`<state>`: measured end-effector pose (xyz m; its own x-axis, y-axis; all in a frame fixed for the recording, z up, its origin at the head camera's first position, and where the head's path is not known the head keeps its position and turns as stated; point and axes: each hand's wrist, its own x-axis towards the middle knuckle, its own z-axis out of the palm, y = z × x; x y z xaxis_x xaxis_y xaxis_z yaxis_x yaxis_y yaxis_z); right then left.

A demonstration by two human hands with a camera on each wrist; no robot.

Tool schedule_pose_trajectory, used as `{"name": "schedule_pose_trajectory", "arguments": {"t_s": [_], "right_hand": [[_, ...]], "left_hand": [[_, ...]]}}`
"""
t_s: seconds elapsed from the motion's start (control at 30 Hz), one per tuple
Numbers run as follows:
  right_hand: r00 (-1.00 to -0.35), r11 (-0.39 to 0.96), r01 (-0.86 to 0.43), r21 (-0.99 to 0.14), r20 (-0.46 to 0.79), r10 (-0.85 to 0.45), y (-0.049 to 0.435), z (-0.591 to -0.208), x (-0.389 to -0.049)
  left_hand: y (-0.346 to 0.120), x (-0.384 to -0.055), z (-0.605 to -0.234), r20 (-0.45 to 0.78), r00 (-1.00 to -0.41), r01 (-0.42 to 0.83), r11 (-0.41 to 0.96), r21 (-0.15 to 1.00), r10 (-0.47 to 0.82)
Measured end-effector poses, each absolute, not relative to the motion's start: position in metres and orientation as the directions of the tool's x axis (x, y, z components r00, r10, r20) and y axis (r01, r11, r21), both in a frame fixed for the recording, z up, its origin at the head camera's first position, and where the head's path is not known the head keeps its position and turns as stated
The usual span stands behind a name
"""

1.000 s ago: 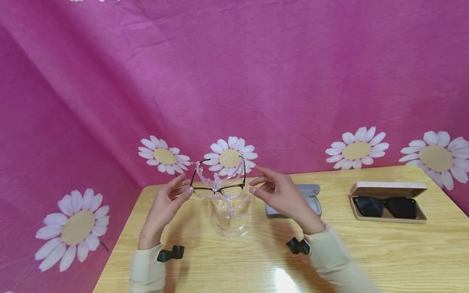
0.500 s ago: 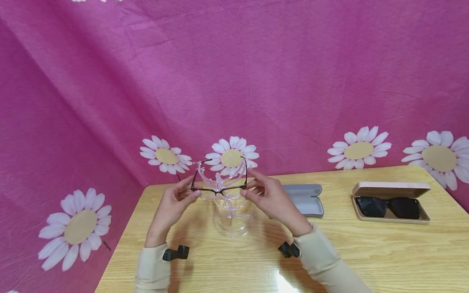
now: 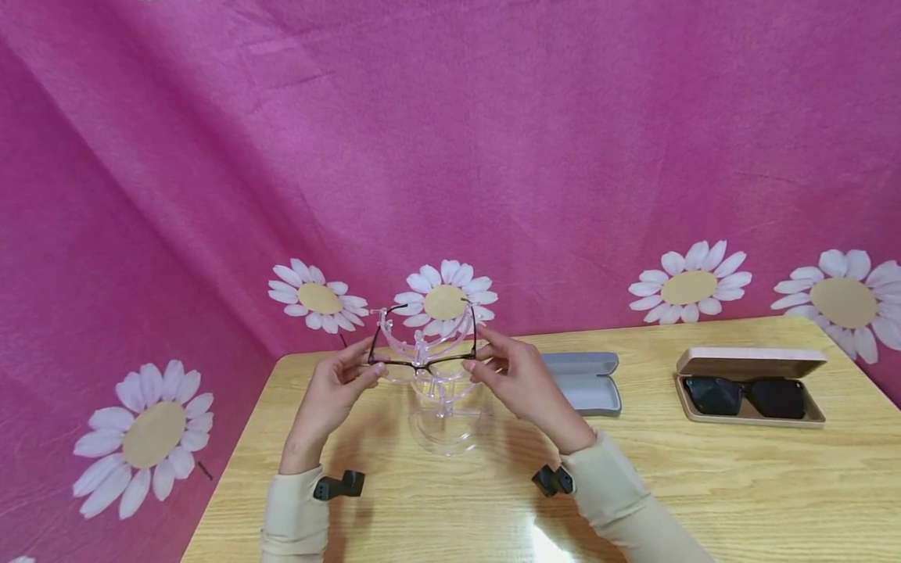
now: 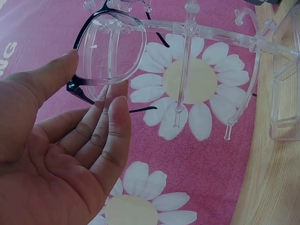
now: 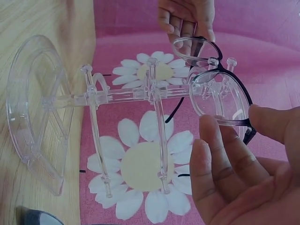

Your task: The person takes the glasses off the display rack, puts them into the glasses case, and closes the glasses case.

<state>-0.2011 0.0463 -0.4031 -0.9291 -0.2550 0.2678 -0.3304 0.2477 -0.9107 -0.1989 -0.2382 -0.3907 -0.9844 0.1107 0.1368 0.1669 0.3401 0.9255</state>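
Note:
A pair of eyeglasses (image 3: 398,363) with a thin dark frame is at the top of a clear plastic glasses stand (image 3: 445,452), temples unfolded and pointing back. My left hand (image 3: 329,395) pinches the left front corner between thumb and fingers. At the opposite corner, my right hand (image 3: 522,383) does the same, thumb on the front and fingers behind. In the right wrist view the bridge of the eyeglasses (image 5: 234,77) lies right at the uppermost nose peg. Lower tiers of the stand (image 5: 126,95) hold no glasses.
Behind the right hand lies an open grey glasses case (image 3: 594,396). Farther right, an open beige case (image 3: 749,361) holds dark sunglasses (image 3: 774,399). All stand on a wooden table (image 3: 436,516) against a pink cloth (image 3: 535,156) printed with daisies.
My right hand has moved left from beside the glasses and now pinches their right corner. The left hand has shifted slightly right, its thumb farther onto the front. Little differs over the last half second.

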Motion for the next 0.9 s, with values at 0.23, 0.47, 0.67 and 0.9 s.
{"name": "schedule_pose_trajectory", "arguments": {"t_s": [0.23,0.47,0.67,0.9], "right_hand": [[-0.921,0.228,-0.341,-0.912,0.275,-0.277,0.046,-0.401,-0.199],[-0.921,0.233,-0.342,-0.911,0.275,-0.275,0.046,-0.398,-0.196],[-0.927,0.231,-0.324,-0.918,0.258,-0.273,0.046,-0.400,-0.195],[-0.921,0.230,-0.335,-0.914,0.267,-0.283,0.050,-0.400,-0.192]], "left_hand": [[-0.238,-0.199,-0.390,0.139,-0.985,0.167,0.354,0.920,0.102],[-0.237,-0.195,-0.383,0.114,-0.990,0.137,0.359,0.923,0.084],[-0.239,-0.189,-0.379,0.117,-0.989,0.144,0.368,0.919,0.095],[-0.243,-0.182,-0.377,0.088,-0.991,0.120,0.360,0.925,0.103]]}}
